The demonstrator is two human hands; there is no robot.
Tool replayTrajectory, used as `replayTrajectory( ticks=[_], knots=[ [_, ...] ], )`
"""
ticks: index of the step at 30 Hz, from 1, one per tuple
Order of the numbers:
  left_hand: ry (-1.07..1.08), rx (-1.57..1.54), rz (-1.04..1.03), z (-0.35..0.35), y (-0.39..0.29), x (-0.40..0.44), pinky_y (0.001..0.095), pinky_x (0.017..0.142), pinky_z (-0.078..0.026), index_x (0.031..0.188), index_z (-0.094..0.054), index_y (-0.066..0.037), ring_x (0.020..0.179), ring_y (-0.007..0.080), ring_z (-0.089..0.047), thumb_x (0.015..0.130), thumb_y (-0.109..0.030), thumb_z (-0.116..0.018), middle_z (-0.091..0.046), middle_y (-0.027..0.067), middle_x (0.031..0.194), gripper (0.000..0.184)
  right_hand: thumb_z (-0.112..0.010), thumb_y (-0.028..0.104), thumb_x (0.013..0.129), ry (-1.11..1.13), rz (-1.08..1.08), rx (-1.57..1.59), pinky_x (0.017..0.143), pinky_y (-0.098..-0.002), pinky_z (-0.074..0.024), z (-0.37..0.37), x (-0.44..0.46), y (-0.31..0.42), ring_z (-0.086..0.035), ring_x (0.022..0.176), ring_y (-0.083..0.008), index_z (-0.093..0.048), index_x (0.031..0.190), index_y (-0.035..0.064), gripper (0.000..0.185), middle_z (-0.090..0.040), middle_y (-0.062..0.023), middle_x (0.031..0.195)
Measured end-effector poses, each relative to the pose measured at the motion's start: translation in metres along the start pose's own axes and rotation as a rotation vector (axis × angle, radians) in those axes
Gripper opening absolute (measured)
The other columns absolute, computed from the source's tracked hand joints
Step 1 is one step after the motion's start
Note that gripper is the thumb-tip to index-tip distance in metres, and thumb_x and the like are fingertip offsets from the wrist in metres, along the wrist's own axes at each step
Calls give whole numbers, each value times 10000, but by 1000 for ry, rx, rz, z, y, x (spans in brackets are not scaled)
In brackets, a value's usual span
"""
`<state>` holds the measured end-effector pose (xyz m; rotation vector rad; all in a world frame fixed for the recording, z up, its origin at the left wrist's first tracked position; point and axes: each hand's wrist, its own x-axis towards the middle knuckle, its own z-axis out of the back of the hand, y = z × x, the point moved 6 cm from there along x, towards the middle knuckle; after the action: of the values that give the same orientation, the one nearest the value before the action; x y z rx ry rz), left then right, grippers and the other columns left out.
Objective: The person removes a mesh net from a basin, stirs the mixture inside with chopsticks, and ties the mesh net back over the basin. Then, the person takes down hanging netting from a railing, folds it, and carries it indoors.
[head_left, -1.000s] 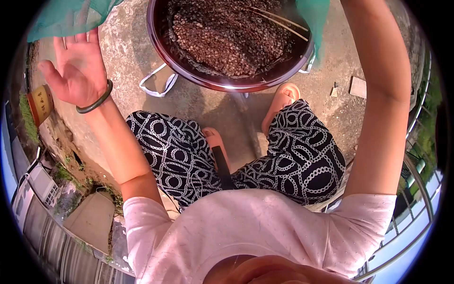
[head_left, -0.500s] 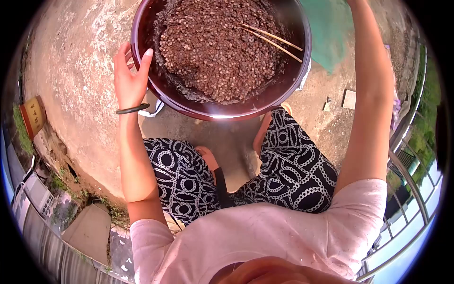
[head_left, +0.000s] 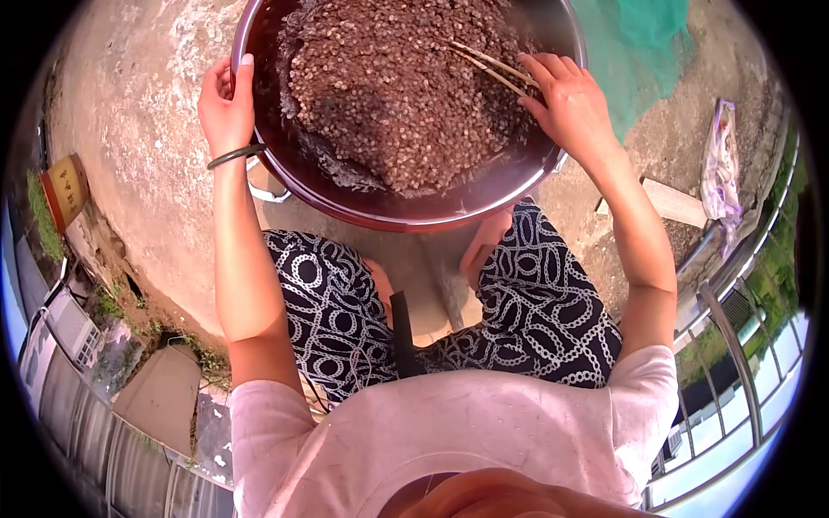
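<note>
A large dark-red basin (head_left: 380, 213) holds a brown, grainy, bean-like mass (head_left: 389, 95), damp and clumped. My left hand (head_left: 228, 108) grips the basin's left rim, thumb on the inside edge and fingers curled outside. Two wooden chopsticks (head_left: 488, 65) lie slanted with their tips in the mass. Over the basin's right side, my right hand (head_left: 570, 104) is closed around their upper ends, with the thumb below and the fingers above. The far edge of the basin is cut off by the frame.
Green netting (head_left: 639, 52) lies on the concrete ground at the upper right. A pale board (head_left: 673, 203) and a purple-white plastic wrapper (head_left: 722, 164) are at the right, near a metal railing (head_left: 734, 345). My patterned trouser legs (head_left: 553, 293) flank the space below the basin.
My right hand has come from beyond the top edge down to the chopsticks and closed on them. My left hand stays on the rim, and the view has shifted slightly.
</note>
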<state>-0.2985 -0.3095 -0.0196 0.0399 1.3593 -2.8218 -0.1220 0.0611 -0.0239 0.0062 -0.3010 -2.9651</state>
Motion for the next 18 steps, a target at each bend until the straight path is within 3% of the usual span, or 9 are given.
replayTrajectory(
  ticks=[2, 5, 15, 18],
  knots=[
    [-25, 43, -40, -4, 9, 7, 225, 667, -438, 1024, -649, 14, 695, 86, -540, 885, -390, -658, -628, 23, 772, 428, -644, 140, 783, 220, -44, -107, 813, -331, -473, -31, -6, 9, -586, 930, -214, -527, 1286, 71, 521, -608, -79, 966],
    [33, 180, 0, -15, 10, 12, 263, 652, -433, 945, -660, 16, 666, 122, -515, 871, -543, -605, -589, 34, 707, 566, -576, 71, 758, 238, -17, -217, 732, -302, -509, -56, -7, 13, -601, 884, -217, -516, 1286, 26, 533, -591, -92, 927],
    [39, 175, 41, -13, 11, 11, 291, 671, -438, 882, -648, 26, 684, 150, -516, 861, -573, -602, -579, 59, 693, 601, -569, 73, 756, 167, -44, -192, 530, -281, -517, 4, -6, 40, -640, 726, -187, -568, 1184, 2, 434, -595, -80, 841],
    [58, 183, 40, -13, 14, 12, 276, 611, -410, 847, -643, 19, 644, 120, -473, 871, -545, -611, -552, 27, 670, 566, -578, 75, 742, 166, -27, -142, 512, -289, -512, 35, -22, 56, -638, 693, -180, -599, 1146, 6, 411, -585, -63, 790]
  ],
)
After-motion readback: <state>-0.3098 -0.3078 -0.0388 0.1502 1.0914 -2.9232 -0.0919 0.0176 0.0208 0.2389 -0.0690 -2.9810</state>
